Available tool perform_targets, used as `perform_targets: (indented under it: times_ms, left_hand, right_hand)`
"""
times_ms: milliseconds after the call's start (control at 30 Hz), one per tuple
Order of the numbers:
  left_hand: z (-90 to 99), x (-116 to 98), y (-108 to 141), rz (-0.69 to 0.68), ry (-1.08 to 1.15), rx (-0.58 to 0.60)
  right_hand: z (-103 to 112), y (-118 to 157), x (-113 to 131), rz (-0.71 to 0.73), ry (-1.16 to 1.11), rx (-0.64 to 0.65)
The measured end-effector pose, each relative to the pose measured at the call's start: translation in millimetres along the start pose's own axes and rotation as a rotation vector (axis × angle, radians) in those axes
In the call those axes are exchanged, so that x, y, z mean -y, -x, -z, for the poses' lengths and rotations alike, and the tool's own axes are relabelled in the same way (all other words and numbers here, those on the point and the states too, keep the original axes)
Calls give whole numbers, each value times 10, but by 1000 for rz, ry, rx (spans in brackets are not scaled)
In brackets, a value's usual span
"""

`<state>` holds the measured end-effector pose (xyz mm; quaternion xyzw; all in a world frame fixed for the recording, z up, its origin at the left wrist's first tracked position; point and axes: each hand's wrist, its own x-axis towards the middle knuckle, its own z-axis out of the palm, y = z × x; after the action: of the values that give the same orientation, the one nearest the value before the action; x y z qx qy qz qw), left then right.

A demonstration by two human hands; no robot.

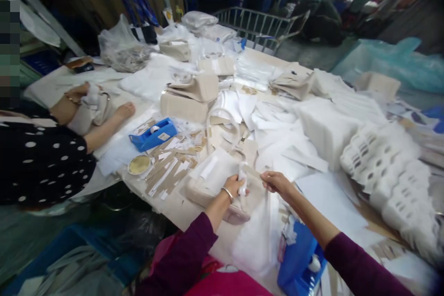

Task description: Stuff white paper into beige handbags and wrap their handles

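Note:
A beige handbag (204,189) lies on the table in front of me, its looped handle (225,115) stretching away behind it. My left hand (234,187), with a bangle at the wrist, is closed around a white wrapped strap (242,184) on the bag. To its right, my right hand (274,181) pinches the end of a thin beige strip (253,174) that reaches toward the wrapped strap. White foam sheet (256,240) lies under and beside the bag.
Blue tape dispensers (153,134) (301,259) stand left and at the lower right. Card strips (169,166) and a round tin (139,164) lie left. A co-worker's hands (125,110) handle another bag at far left. White foam (326,125) is stacked right.

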<state>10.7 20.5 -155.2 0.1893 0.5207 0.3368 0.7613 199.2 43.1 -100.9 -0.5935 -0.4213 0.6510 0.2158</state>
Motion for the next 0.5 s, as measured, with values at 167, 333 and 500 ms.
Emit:
perform_targets:
  times_ms: [167, 333, 500]
  left_hand:
    - [-6, -80, 95, 36, 12, 11]
    - [-55, -131, 92, 62, -26, 8]
    - [-85, -158, 90, 95, -32, -9]
  right_hand:
    - [325, 180, -612, -181, -150, -105]
    - [203, -73, -730, -273, -264, 7]
    - [65, -392, -667, -385, -326, 210]
